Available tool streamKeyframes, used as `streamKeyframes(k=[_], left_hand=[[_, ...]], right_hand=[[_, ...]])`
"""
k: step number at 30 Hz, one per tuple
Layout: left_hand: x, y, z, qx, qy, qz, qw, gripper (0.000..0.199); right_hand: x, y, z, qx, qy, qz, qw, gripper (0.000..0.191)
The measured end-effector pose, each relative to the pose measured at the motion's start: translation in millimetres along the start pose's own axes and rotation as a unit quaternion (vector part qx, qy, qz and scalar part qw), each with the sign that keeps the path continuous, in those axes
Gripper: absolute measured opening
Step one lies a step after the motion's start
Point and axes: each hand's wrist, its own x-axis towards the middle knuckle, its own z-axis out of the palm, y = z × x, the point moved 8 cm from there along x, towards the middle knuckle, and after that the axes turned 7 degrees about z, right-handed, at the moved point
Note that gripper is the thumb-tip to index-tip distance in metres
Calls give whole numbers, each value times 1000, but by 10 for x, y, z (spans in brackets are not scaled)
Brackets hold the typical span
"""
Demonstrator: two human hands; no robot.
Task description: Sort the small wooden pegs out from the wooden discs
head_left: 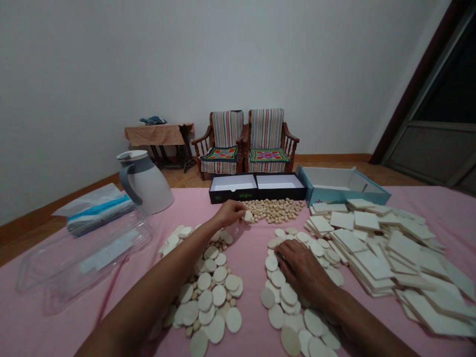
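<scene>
My left hand [231, 213] reaches across to the left edge of a heap of small wooden beads [277, 210]. Its thumb and fingers are closed on a small pale wooden piece [247, 216], whose exact shape is too small to make out. Palm down, my right hand [303, 263] lies over a pile of round wooden discs [277, 316], fingers extended on top of them. Under and beside my left forearm spreads another pile of discs [219, 295], with some beads mixed in.
Square wooden tiles [372, 265] are heaped at the right. Behind the beads stand a black two-part box [238, 197] and a light blue box [345, 193]. A white jug [150, 186], a blue-and-white packet [98, 213] and clear plastic trays [92, 263] occupy the left of the pink cloth.
</scene>
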Motion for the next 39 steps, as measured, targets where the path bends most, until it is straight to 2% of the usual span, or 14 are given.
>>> streamKeyframes(k=[3,5,7,9,12,16,19,22,25,27,29,31,34,39], left_hand=[[-91,-11,-90,-14,-27,18,999,29],[-177,-51,-133,-3,-55,26,998,25],[-287,-76,-106,8,-107,40,993,17],[-407,-75,-49,22,-150,57,987,24],[-546,-51,18,53,-171,71,981,32],[-611,-26,24,82,-167,71,980,22],[-532,3,-52,90,-144,59,984,24],[-356,68,-181,93,-81,42,991,27],[-209,113,-319,94,-3,24,995,39],[-180,92,-347,93,7,16,995,38],[-215,30,-295,92,-32,15,995,29],[-304,-51,-197,91,-95,17,991,19],[-468,-146,-73,95,-162,21,982,21],[-592,-180,-29,114,-174,16,978,18]], right_hand=[[-1,-13,-13,-5,3,-4,1000,15],[-2,-17,-15,-10,5,-6,1000,14],[-1,-12,-6,-14,2,-4,1000,13],[1,-5,6,-17,-3,-2,1000,13],[3,-4,6,-13,-4,-2,1000,14],[2,-7,-4,-12,3,-4,1000,14],[-1,-7,-2,-12,7,-10,1000,14],[-4,1,5,-10,10,-15,1000,14],[-6,8,6,-14,14,-14,1000,14],[-6,5,-1,-18,17,-11,1000,14],[-7,-5,-12,-20,22,-13,999,15],[-7,-16,-25,-20,28,-16,999,15],[-6,-17,-21,-17,28,-16,999,14],[-4,-3,1,-11,23,-12,1000,15]])
